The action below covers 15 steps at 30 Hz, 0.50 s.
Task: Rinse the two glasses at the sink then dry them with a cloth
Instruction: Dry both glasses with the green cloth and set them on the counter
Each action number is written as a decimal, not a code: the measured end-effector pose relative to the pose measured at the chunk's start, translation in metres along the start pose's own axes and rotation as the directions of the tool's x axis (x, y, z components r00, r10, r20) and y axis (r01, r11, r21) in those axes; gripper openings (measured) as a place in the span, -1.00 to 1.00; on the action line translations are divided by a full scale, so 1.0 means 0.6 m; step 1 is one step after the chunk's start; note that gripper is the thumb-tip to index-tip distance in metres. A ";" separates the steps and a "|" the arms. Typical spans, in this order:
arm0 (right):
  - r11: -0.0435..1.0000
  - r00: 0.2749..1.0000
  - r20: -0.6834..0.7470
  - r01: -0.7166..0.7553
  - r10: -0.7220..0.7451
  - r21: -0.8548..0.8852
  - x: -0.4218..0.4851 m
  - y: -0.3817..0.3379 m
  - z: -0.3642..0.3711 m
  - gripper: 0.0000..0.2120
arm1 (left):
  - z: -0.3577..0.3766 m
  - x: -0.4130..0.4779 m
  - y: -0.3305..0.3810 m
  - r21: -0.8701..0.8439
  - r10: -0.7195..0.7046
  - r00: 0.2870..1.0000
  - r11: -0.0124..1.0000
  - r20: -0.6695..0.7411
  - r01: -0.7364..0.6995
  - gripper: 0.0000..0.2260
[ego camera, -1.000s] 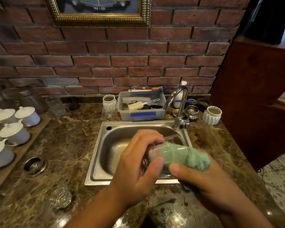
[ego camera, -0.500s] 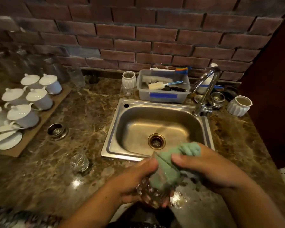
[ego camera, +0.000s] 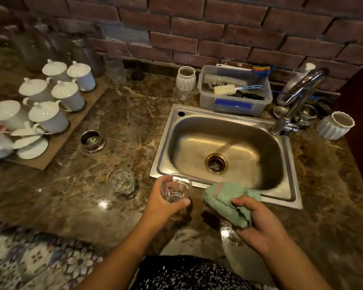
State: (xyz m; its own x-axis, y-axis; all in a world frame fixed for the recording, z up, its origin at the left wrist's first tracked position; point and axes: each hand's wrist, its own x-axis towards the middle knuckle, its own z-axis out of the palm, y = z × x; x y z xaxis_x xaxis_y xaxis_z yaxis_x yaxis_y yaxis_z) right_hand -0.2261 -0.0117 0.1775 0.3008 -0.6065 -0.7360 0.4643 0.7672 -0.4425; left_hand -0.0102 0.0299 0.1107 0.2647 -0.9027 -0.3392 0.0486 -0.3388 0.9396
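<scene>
Since the earlier frame, the cloth (ego camera: 228,203) has come out of the glass (ego camera: 175,190), and my two hands, then pressed together, are now apart.

The glass is upright with its mouth open towards me, just in front of the near left corner of the sink (ego camera: 162,151). Whether its base touches the table (ego camera: 124,126) cannot be told. My left grip (ego camera: 166,204) grasps it from the left, fingers curled round the far wall and thumb across the near wall, forearm running up from the lower middle.

My right grip (ego camera: 260,225) is clenched on the bunched green cloth, fingers folded over its near end. The free end of the cloth lies across the sink's near rim. This forearm enters from the lower right.

A second glass (ego camera: 122,181) stands on the table to the left of the held one, near it but not touching.

The faucet (ego camera: 298,97) rises at the sink's far right corner, and a plastic tub (ego camera: 235,105) of brushes sits behind the basin. A ribbed pot (ego camera: 334,125) stands right of the faucet. To the far left, lidded cups (ego camera: 57,97) rest on a board (ego camera: 57,143), with a steel bowl (ego camera: 91,139) between board and sink.
</scene>
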 end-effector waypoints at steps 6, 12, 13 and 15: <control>0.998 0.996 -0.074 -0.055 0.058 0.042 0.033 0.042 -0.023 0.07 | -0.045 0.038 -0.060 0.126 -0.002 0.999 0.992 -0.050 0.009 -0.28; 0.997 0.991 -0.109 -0.069 0.073 0.033 0.061 0.058 -0.039 0.13 | -0.063 0.065 -0.100 0.157 0.006 0.998 0.988 -0.067 0.004 -0.25; 0.997 0.992 -0.100 -0.072 0.074 0.027 0.063 0.060 -0.040 0.12 | -0.063 0.069 -0.100 0.157 0.006 0.998 0.988 -0.065 0.005 -0.26; 0.997 0.996 -0.055 -0.074 0.076 0.033 0.066 0.062 -0.038 0.06 | -0.061 0.075 -0.101 0.164 0.010 0.998 0.987 -0.069 0.002 -0.27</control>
State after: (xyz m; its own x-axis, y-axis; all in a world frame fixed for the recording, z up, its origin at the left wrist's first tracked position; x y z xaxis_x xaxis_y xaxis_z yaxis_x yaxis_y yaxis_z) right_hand -0.2157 -0.0022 0.1203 0.2887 -0.5343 -0.7944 0.4679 0.8027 -0.3698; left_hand 0.0342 0.0193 0.0401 0.3314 -0.8853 -0.3261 -0.1090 -0.3793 0.9188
